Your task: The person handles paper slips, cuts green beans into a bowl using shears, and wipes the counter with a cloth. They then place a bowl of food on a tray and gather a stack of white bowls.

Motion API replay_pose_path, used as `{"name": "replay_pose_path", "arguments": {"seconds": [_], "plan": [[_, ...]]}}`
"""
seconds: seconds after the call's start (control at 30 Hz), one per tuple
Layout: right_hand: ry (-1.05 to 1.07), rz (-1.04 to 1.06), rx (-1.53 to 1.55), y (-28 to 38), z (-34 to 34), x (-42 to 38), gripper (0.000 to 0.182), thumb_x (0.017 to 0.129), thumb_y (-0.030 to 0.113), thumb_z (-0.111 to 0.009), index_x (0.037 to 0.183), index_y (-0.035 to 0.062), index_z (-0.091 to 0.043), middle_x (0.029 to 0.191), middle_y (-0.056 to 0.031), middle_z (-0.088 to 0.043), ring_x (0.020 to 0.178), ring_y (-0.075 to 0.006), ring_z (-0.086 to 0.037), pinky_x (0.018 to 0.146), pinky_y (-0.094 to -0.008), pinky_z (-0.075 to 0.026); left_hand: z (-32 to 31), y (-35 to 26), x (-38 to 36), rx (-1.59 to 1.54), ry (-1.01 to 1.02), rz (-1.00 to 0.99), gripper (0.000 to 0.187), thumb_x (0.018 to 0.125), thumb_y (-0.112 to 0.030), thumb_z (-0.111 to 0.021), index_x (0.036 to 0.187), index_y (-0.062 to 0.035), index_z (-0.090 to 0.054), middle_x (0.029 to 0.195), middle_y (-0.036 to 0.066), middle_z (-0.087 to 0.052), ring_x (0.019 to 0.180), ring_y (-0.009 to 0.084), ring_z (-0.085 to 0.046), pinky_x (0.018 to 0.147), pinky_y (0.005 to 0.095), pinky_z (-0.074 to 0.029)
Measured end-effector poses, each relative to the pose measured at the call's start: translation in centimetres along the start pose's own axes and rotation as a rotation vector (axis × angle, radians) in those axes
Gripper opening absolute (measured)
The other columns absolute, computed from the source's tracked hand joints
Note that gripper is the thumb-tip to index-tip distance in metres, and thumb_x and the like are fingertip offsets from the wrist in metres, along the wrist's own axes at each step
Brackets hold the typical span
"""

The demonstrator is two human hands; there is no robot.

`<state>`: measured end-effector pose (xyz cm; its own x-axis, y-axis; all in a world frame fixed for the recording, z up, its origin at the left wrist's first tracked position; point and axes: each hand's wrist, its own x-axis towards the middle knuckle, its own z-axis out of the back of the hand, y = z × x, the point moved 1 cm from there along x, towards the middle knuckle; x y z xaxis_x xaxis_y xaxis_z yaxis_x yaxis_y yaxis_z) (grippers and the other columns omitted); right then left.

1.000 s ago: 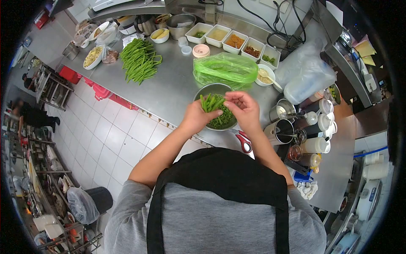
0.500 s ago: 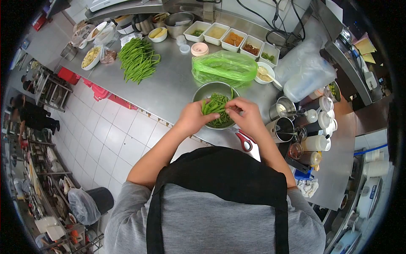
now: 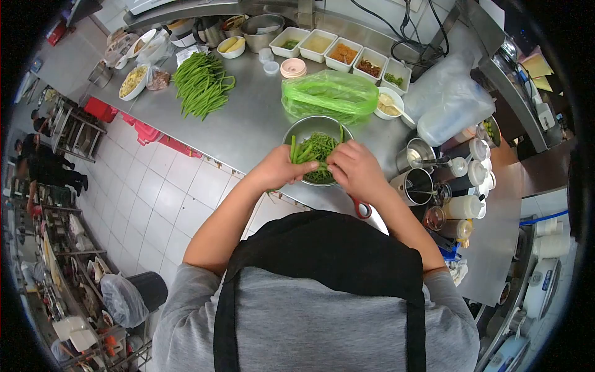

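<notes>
The beans [image 3: 302, 150] are lying at about two o'clock from the middle of the left hand [image 3: 279, 167], which is closing its thumb and fingers around them, and they are hanging over the left side of the bowl [image 3: 302, 126]. Their upper ends are pointing roughly to twelve and one o'clock, so the bunch is slanting across the thumb. The right hand [image 3: 354, 164] is sitting at three o'clock from the left, its bent fingertips nearly meeting the left thumb; whether they are pinching a bean I cannot tell. The left hand is lying nearer the bunch. Short pieces [image 3: 323, 142] are filling the bowl beneath. Scissors [image 3: 361, 208] are lying at six o'clock from the right hand, a bag [image 3: 331, 96] at twelve from the bowl, a heap [image 3: 201, 85] at ten to eleven.
</notes>
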<state>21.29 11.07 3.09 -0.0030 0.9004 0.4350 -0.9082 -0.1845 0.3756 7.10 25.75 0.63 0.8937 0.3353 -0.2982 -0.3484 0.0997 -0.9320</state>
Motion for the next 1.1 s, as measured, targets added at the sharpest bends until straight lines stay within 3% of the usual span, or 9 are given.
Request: {"name": "replay_pose_path", "arguments": {"seconds": [0.2,0.4,0.5,0.6,0.7,0.8,0.9,1.0,1.1], "plan": [[0.072,-0.082,0.375,-1.5,-0.9,-0.7,0.008,0.076,0.012,-0.059,0.080,0.0050,-0.055,0.074,-0.0079,-0.051,0.074,-0.0230,-0.052,0.067,-0.0319,-0.042,0.0,-0.4,-0.5,0.081,0.033,0.049,0.030,0.077,-0.030,-0.069,0.070,-0.0028,-0.060,0.056,0.000,-0.053,0.048,0.0092,-0.047,0.044,0.0246,-0.039],[0.195,-0.484,1.136,-2.4,-3.2,-1.9,0.007,0.082,0.011,-0.055,0.081,0.0046,-0.055,0.077,0.0015,-0.053,0.074,-0.0081,-0.048,0.069,-0.0256,-0.040,0.0,0.2,-0.3,-0.006,0.107,0.041,0.027,0.076,-0.028,-0.070,0.075,-0.0032,-0.061,0.057,0.000,-0.052,0.050,0.0091,-0.048,0.046,0.0238,-0.040],[0.123,-0.511,1.448,-1.7,-4.3,-2.0,0.005,0.082,0.009,-0.054,0.082,0.0045,-0.055,0.079,0.0039,-0.053,0.074,-0.0061,-0.047,0.070,-0.0247,-0.039,-0.3,0.3,0.0,-0.071,0.120,0.006,0.026,0.075,-0.028,-0.071,0.076,-0.0035,-0.061,0.057,-0.001,-0.052,0.050,0.0089,-0.047,0.046,0.0238,-0.039],[-0.027,-0.513,1.402,-2.6,-4.0,-1.7,0.005,0.081,0.010,-0.055,0.080,0.0051,-0.056,0.077,0.0006,-0.054,0.073,-0.0088,-0.049,0.071,-0.0237,-0.039,0.1,0.2,0.2,-0.053,0.079,0.000,0.027,0.074,-0.028,-0.072,0.074,-0.0035,-0.060,0.057,0.000,-0.052,0.050,0.0090,-0.047,0.045,0.0240,-0.039],[0.016,-0.418,0.544,-3.2,-2.3,-0.9,0.005,0.078,0.012,-0.057,0.079,0.0075,-0.059,0.076,-0.0029,-0.056,0.074,-0.0155,-0.052,0.071,-0.0267,-0.039,0.4,-0.1,-0.1,0.025,0.035,0.026,0.027,0.074,-0.027,-0.072,0.072,-0.0027,-0.060,0.056,0.000,-0.051,0.050,0.0084,-0.047,0.045,0.0242,-0.038],[0.136,-0.300,-0.061,-2.6,-1.4,-0.3,0.004,0.075,0.012,-0.059,0.077,0.0104,-0.061,0.077,-0.0046,-0.057,0.079,-0.0225,-0.052,0.071,-0.0343,-0.038,0.3,-0.4,-0.2,0.149,0.000,0.053,0.023,0.075,-0.023,-0.071,0.075,-0.0034,-0.059,0.055,-0.001,-0.049,0.048,0.0078,-0.046,0.044,0.0235,-0.038],[-0.005,-0.260,0.116,-2.2,-1.7,0.2,0.004,0.072,0.013,-0.059,0.076,0.0119,-0.062,0.079,-0.0020,-0.058,0.084,-0.0237,-0.052,0.072,-0.0398,-0.036,0.2,-1.0,-0.3,0.370,-0.068,0.108,0.026,0.074,-0.025,-0.071,0.072,-0.0022,-0.059,0.054,0.002,-0.051,0.048,0.0091,-0.048,0.044,0.0240,-0.039],[-0.031,-0.202,0.085,0.2,-1.1,1.1,0.004,0.073,0.014,-0.059,0.074,0.0122,-0.062,0.079,-0.0024,-0.059,0.084,-0.0234,-0.053,0.071,-0.0414,-0.036,0.1,-0.5,0.2,0.550,-0.086,-0.013,0.029,0.073,-0.027,-0.071,0.073,-0.0005,-0.059,0.055,0.006,-0.054,0.049,0.0153,-0.052,0.048,0.0295,-0.042],[-0.039,-0.181,-0.040,0.3,-1.7,1.1,0.006,0.069,0.015,-0.062,0.072,0.0102,-0.061,0.073,-0.0059,-0.056,0.078,-0.0253,-0.053,0.068,-0.0392,-0.038,0.0,-1.4,-0.1,0.583,-0.114,-0.060,0.037,0.071,-0.038,-0.067,0.079,-0.0027,-0.063,0.068,0.018,-0.060,0.069,0.0373,-0.058,0.063,0.0443,-0.044]]}}
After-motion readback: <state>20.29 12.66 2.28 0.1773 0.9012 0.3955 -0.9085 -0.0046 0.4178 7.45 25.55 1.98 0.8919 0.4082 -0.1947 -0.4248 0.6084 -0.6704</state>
